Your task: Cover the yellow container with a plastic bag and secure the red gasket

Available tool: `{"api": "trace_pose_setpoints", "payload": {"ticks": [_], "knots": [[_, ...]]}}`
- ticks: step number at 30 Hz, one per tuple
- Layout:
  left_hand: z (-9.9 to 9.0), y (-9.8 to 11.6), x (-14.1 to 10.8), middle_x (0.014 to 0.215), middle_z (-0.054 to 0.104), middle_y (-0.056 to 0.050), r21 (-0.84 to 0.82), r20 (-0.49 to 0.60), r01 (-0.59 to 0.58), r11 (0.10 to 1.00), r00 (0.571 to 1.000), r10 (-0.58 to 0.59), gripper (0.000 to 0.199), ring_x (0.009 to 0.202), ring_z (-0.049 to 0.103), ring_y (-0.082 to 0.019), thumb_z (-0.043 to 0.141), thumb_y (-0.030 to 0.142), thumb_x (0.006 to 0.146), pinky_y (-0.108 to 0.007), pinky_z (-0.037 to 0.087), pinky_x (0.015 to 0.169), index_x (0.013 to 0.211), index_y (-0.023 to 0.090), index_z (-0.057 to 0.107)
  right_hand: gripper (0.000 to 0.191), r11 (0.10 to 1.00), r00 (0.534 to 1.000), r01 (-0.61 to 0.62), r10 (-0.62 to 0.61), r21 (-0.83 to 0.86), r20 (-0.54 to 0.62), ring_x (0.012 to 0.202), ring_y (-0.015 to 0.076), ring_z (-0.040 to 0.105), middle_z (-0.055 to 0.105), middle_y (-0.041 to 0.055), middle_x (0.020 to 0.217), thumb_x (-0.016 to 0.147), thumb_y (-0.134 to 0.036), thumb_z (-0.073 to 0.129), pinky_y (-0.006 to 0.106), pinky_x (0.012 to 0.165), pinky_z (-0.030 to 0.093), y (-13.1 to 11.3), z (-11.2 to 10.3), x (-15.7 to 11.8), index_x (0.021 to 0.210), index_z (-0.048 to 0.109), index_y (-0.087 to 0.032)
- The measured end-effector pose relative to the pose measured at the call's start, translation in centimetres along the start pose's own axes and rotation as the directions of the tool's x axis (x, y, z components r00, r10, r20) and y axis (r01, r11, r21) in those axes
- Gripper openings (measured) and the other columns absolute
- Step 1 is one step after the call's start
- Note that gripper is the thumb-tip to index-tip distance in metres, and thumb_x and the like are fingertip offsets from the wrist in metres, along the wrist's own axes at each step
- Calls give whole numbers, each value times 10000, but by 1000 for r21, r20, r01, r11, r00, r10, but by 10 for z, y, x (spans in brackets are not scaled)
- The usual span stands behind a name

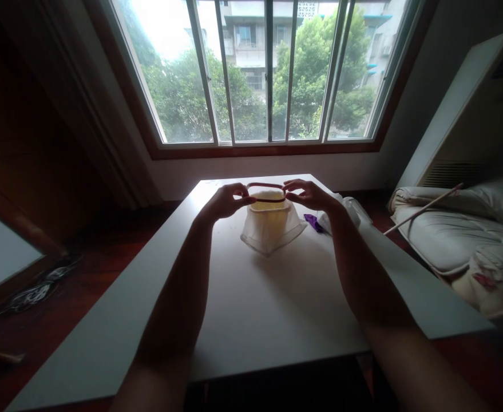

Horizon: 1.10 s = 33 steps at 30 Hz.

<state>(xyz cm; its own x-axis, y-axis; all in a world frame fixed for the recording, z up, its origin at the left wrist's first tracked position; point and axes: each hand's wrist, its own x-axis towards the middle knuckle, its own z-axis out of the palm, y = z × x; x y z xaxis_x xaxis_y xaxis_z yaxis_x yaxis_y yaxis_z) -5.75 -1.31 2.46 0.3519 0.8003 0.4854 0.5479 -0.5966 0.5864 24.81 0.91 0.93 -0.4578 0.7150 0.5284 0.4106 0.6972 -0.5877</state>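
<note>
In the head view, the left hand and the right hand hold a dark red ring between them, over the mouth of a yellow bin. The ring is a rounded rectangle. The left hand grips its 9 o'clock end, the thumb along the near side and the index finger curled at the far side, with a small gap between them spanned by the ring's end. The right hand pinches the 3 o'clock end, its thumb and index finger slightly parted around the frame; how the other fingers of either hand are bent is too dark to tell.

A translucent whitish bag lines the bin and hangs over its rim, flaring out, with a point toward 6 o'clock. The bin stands on a white table. At the bin's 3 o'clock lies a purple item, just beside a crumpled clear plastic bag partly hidden by the right forearm. A window fills 12 o'clock; a thin stick leans across pale cushions at 3 o'clock.
</note>
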Motion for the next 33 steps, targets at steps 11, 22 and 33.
{"api": "trace_pose_setpoints", "payload": {"ticks": [11,22,33], "knots": [[-10,-17,2,1237,718,-148,-316,37,-25,948,999,38,431,1224,639,-306,751,580,782,-488,494,1044,924,184,657,284,991,987,116,-107,65,-121,1071,251,671,613,125,1309,880,-479,685,435,881,611,19,1,3,1003,761,-236],[10,-26,8,1179,730,-121,33,-4,-61,998,998,61,500,1069,702,-286,638,602,862,-439,544,962,1150,197,697,151,994,992,109,-111,-28,-60,873,218,662,682,95,960,778,-333,773,352,772,579,9,6,6,823,774,-189],[25,-24,6,1034,743,-66,203,118,0,979,993,-25,391,936,686,-245,660,583,824,-374,536,892,951,219,720,94,993,999,50,-51,-109,-4,824,186,642,659,86,1043,722,-271,812,334,763,541,13,13,6,778,787,-200]]}}
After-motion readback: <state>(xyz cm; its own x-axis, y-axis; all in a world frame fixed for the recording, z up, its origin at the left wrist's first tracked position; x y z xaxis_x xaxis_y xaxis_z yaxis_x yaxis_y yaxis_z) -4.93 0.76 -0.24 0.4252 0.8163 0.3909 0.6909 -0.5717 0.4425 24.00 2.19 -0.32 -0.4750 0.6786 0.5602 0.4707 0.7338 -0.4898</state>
